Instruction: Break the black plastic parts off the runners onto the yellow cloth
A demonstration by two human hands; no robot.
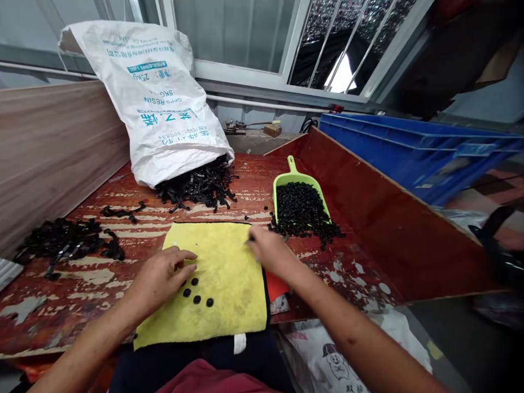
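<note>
My left hand (164, 275) hovers over the left side of a yellow cloth (229, 316) with a dark edge, thumb and index finger apart and nothing visible between them. Beside and below its fingertips, several small round black pieces (197, 299) lie on the cloth. At the cloth's upper right corner is my right hand (268, 248), its fingers pinched together. Something small and dark shows at those fingertips, too blurred to name. Just beyond, a light green dustpan (291, 176) holds a heap of small black parts (298, 207), some spilling onto the table.
A white woven sack (164, 109) lies tipped at the back, black clip-like parts (200, 183) pouring from its mouth. Another pile of black parts (65, 240) sits at left. Wooden boards (368, 202) wall the worn red table (139, 240). Beyond the right board stands a blue crate (409, 147).
</note>
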